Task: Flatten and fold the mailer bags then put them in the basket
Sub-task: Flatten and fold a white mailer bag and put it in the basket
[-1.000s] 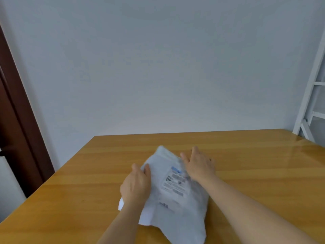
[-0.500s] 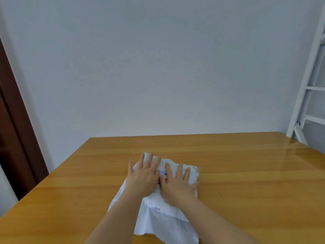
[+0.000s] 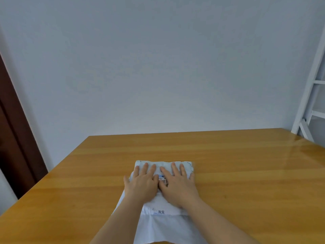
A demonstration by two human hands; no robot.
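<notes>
Plain home room we work in, our glossy wooden table [image 3: 228,164] against a bare white wall [image 3: 158,67], dark wooden door frame [image 3: 12,138], white ladder-like frame [image 3: 309,103]

Soft, even daylight fills the scene, bright but not harsh. The pale wall [image 3: 158,67] looks faintly grey-blue and darkens slightly toward the upper corners of the frame. The glossy wooden table [image 3: 246,173] carries a broad sheen at the right of the frame, where a white frame [image 3: 309,95] reflects as a pale smear on the surface, suggesting light from that side. Shadows are weak; only thin, soft ones sit under the hands. The wide-angle lens bends straight lines: the dark door frame [image 3: 15,138] at the left edge leans and the white frame tilts inward. Detail is slightly soft overall, and printed text on the white mailer bag [image 3: 163,224] is hard to read.
</notes>
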